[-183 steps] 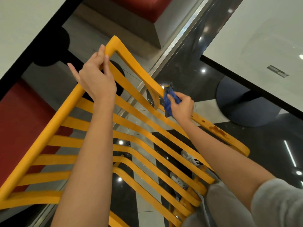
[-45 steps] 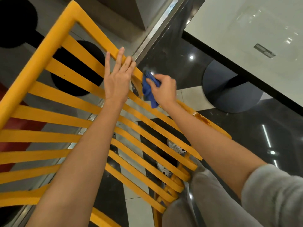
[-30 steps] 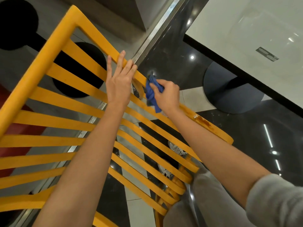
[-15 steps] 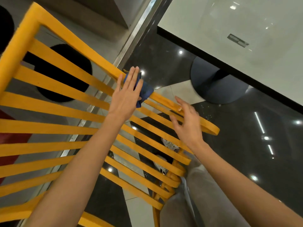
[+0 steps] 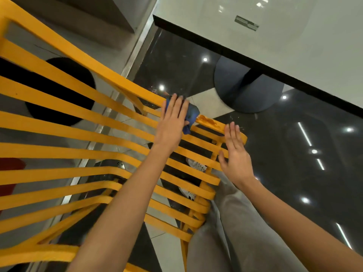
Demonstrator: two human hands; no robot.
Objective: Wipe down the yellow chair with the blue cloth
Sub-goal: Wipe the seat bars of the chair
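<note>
On the yellow chair point(image 5: 82, 132) rail, the blue cloth point(image 5: 191, 116) had passed to the left hand point(image 5: 172, 122), pressed flat upon it, approaching the orange stain point(image 5: 209, 121); the right hand point(image 5: 235, 154) hovered open, empty.

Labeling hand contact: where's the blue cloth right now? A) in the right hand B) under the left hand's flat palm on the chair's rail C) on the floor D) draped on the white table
B: the left hand lies flat over the blue cloth on the yellow chair rail; the right hand is open and empty.
</note>
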